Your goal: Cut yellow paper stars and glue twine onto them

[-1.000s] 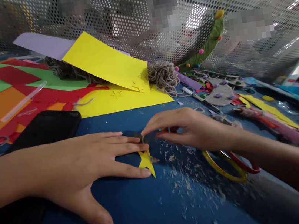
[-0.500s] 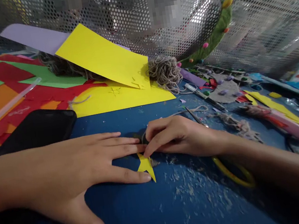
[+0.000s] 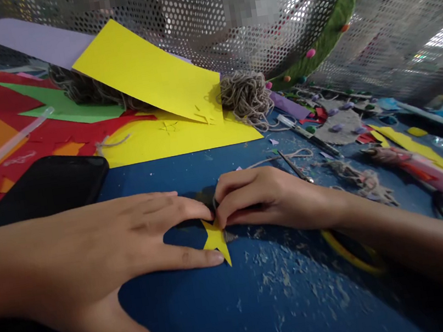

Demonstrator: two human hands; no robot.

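Note:
A small yellow paper star (image 3: 214, 237) lies on the blue tabletop between my hands. My left hand (image 3: 133, 240) is spread palm down, its index fingertip on the star's lower part and its middle finger bent at the top. My right hand (image 3: 255, 197) is closed in a pinch at the star's upper right edge. At its fingertips shows a thin grey yarn strand (image 3: 214, 203), partly hidden. A small grey tuft (image 3: 230, 236) sticks out beside the star. Under my right wrist lie scissors with a yellow handle (image 3: 353, 254).
A black phone (image 3: 49, 183) lies beyond my left hand. Yellow sheets (image 3: 149, 71), a grey yarn ball (image 3: 246, 95) and coloured paper (image 3: 4, 132) lie behind. A marker (image 3: 308, 136) and scraps are at right. A perforated metal screen (image 3: 183, 22) stands at the back.
My left middle finger has bent and drawn back from the star, baring more of its top. My right fingertips have shifted slightly right. The view has tilted a little.

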